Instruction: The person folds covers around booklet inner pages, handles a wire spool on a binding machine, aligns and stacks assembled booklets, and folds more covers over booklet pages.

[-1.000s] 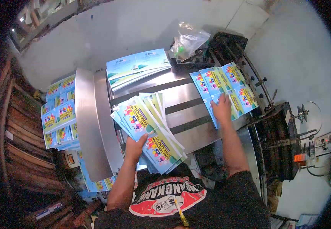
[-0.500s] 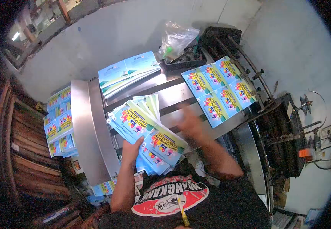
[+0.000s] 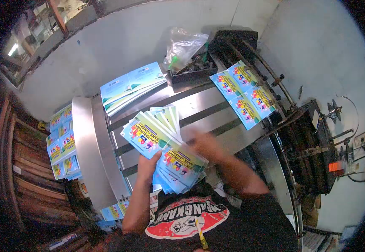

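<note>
My left hand (image 3: pixel 148 162) clamps the fanned printed sheets (image 3: pixel 167 149), spread beyond its thumb; firm pinch, no creasing. Right hand (image 3: pixel 202 143) blurs beside them, fingers: can't tell. Square edges gently.

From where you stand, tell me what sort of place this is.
Probably a print-finishing workshop: printed "Buku Tabungan Bank Sampah" sheets fan out in the left hand, more lie on a dark-striped metal table, and a dark machine with rods and knobs stands at right.
</note>
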### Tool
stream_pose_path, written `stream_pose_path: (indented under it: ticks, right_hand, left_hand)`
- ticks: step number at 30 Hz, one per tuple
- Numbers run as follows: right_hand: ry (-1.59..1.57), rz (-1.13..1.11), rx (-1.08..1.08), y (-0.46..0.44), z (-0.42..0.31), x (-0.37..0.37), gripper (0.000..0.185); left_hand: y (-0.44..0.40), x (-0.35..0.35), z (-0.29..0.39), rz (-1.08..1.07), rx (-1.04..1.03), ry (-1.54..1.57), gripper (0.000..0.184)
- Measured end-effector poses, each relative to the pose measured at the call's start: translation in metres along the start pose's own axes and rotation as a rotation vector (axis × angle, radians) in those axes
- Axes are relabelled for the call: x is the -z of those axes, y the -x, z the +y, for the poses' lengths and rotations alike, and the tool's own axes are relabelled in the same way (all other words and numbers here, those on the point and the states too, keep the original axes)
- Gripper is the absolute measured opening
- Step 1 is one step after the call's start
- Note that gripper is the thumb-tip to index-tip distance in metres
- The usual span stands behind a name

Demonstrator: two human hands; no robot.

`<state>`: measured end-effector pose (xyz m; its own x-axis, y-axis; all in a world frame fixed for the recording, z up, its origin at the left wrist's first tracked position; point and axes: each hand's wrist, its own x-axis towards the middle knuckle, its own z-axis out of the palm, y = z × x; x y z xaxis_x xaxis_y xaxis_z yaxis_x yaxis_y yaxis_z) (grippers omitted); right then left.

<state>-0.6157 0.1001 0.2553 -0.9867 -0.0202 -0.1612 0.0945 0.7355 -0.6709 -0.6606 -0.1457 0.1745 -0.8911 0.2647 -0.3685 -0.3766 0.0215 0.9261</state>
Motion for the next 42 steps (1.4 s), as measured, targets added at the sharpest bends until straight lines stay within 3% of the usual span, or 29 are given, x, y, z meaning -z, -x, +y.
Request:
stream_pose_path:
  ticks: [2, 3, 5, 6, 8, 10, 12, 13, 14, 16, 19, 20, 22, 23, 24, 26, 27, 28, 29, 30, 34, 35, 36, 37, 39, 40, 41, 42]
  right_hand:
    - [0.060, 0.524, -0.288, -0.004, 0.031, 0.057, 0.066]
    - [0.708, 0.898, -0.236, -0.025, 0.145, 0.045, 0.054]
    - [0.938, 0.818, -0.152, -0.013, 0.200, 0.062, 0.033]
    - [0.933, 0.827, -0.141, -0.017, 0.191, 0.066, 0.033]
    - [0.691, 0.327, -0.361, -0.006, 0.148, 0.077, 0.025]
    - [0.541, 0.189, -0.249, 0.000, 0.084, 0.068, 0.017]
    - [0.512, 0.008, -0.056, 0.012, 0.058, 0.004, 0.020]
    - [0.246, -0.280, 0.129, 0.015, 0.053, -0.019, 0.023]
    - [0.241, -0.274, 0.129, 0.014, 0.057, -0.010, 0.023]
    - [0.162, 0.285, 0.136, 0.000, 0.062, 0.032, 0.029]
    - [0.537, 0.624, -0.302, -0.029, 0.167, 0.101, 0.074]
    - [0.647, 0.672, -0.337, -0.026, 0.204, 0.116, 0.085]
    - [0.733, 0.548, -0.333, -0.025, 0.231, 0.119, 0.079]
    - [0.778, 0.447, -0.295, -0.027, 0.230, 0.116, 0.067]
    - [0.675, 0.446, -0.166, -0.030, 0.233, 0.104, 0.060]
    - [1.053, 0.321, -0.190, -0.032, 0.226, 0.088, 0.051]
    - [1.007, 0.398, -0.132, -0.030, 0.221, 0.087, 0.040]
    - [0.764, 0.258, -0.235, -0.032, 0.189, 0.100, 0.036]
    - [0.432, 0.330, -0.254, -0.032, 0.177, 0.099, 0.036]
    - [0.553, 0.246, -0.246, -0.027, 0.126, 0.097, 0.035]
    - [0.464, -0.314, -0.163, 0.015, -0.002, 0.004, 0.039]
    - [0.308, -0.417, -0.024, 0.021, -0.028, -0.022, 0.047]
    - [0.391, 0.023, 0.618, 0.036, -0.022, -0.042, 0.058]
    - [0.387, 0.016, 0.632, 0.034, -0.024, -0.040, 0.058]
    - [0.031, -0.126, 0.528, 0.030, -0.031, -0.019, 0.054]
    - [-0.343, -0.369, 0.062, 0.033, -0.032, 0.002, 0.057]
    - [-0.273, -0.252, 0.110, 0.032, -0.029, 0.023, 0.058]
    - [-0.200, -0.140, 0.154, 0.032, -0.026, 0.040, 0.060]
  left_hand:
    - [0.002, -0.001, -0.001, 0.011, -0.014, -0.040, 0.050]
    - [0.003, -0.003, 0.001, 0.020, -0.018, -0.003, 0.048]
    - [0.004, -0.006, 0.005, 0.043, -0.038, 0.035, 0.046]
    - [0.004, -0.008, 0.007, 0.042, -0.007, 0.042, 0.046]
    - [0.007, -0.011, 0.018, 0.021, 0.092, 0.008, 0.046]
    - [0.005, -0.015, 0.016, 0.021, 0.085, 0.029, 0.045]
    - [0.002, -0.025, 0.018, 0.011, 0.073, 0.048, 0.045]
    - [0.001, -0.034, 0.016, 0.078, 0.078, 0.117, 0.043]
    - [0.001, -0.041, 0.015, 0.143, 0.080, 0.187, 0.042]
    - [0.002, -0.048, 0.016, 0.140, 0.036, 0.069, 0.043]
    - [0.005, -0.048, 0.021, 0.107, 0.030, 0.024, 0.044]
    - [0.005, -0.047, 0.023, 0.073, 0.064, 0.087, 0.044]
    - [0.005, -0.048, 0.028, 0.097, 0.099, 0.071, 0.044]
    - [0.008, -0.045, 0.029, 0.092, 0.144, 0.043, 0.045]
    - [-0.005, -0.035, -0.001, 0.069, 0.067, 0.116, 0.047]
    - [0.000, -0.039, 0.013, 0.079, 0.071, 0.116, 0.049]
    - [0.003, -0.040, 0.019, 0.046, 0.075, 0.104, 0.051]
    - [0.005, -0.040, 0.018, 0.059, 0.044, 0.061, 0.050]
    - [0.004, -0.040, 0.016, 0.076, 0.015, 0.017, 0.049]
    - [-0.001, -0.039, 0.007, 0.073, -0.010, 0.054, 0.052]
    - [-0.004, -0.044, 0.014, 0.079, -0.113, 0.120, 0.056]
    - [-0.011, -0.044, 0.009, 0.050, -0.171, 0.125, 0.056]
    - [-0.012, -0.042, 0.004, 0.018, -0.224, 0.131, 0.057]
    - [-0.008, -0.039, 0.009, 0.033, -0.225, 0.132, 0.057]
    - [-0.007, -0.027, 0.032, 0.031, -0.262, -0.282, 0.058]
    - [-0.003, -0.020, 0.052, -0.013, -0.319, -0.390, 0.065]
    - [0.003, -0.014, 0.083, -0.009, -0.322, -0.392, 0.065]
    - [0.014, -0.009, 0.117, -0.090, -0.314, -0.649, 0.063]
